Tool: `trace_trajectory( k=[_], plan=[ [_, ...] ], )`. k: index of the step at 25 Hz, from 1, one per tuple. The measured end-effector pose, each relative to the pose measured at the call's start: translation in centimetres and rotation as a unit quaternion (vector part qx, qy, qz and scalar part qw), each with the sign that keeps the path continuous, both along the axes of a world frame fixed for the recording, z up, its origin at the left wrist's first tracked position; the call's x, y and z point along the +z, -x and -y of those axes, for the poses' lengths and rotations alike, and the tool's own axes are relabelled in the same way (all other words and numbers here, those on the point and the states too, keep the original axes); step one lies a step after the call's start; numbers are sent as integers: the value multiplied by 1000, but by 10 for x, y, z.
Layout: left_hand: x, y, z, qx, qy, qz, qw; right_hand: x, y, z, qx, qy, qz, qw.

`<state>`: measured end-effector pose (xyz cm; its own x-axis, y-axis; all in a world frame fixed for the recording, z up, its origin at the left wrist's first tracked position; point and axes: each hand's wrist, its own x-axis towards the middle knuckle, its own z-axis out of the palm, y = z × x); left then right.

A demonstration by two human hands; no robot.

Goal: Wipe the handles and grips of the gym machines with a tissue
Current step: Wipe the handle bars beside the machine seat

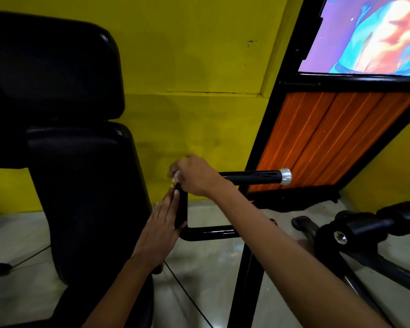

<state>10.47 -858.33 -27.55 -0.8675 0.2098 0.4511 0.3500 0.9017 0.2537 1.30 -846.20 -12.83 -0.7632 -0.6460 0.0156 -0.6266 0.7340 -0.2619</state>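
Note:
A black upright grip [181, 208] rises from a bent black bar [208, 232] beside the machine's seat. My left hand [160, 227] lies flat against the grip's left side with its fingers straight. My right hand [192, 175] is curled over the top of the grip, and a small bit of white tissue [175, 178] shows under its fingers. A second, horizontal black grip [251, 177] with a silver end cap [285, 176] sticks out to the right behind my right wrist.
A black padded seat back [57, 114] fills the left. To the right stands a black frame with an orange panel [329, 138]. Black rollers and a bolt [341, 237] sit at lower right. A thin cable [187, 297] crosses the pale floor.

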Motion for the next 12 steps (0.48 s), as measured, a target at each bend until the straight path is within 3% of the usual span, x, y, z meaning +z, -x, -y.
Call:
trace_trajectory(
  k=[3,8,12],
  plan=[
    [-1,0,1,0,19,0,1000,-17,-7,-27,49,47,-53,996],
    [1,-1,2,7,17,11,1000,-47,-32,-68,138,43,-294,945],
    [1,-1,2,3,14,12,1000,-55,-32,-98,54,72,-357,930]
  ],
)
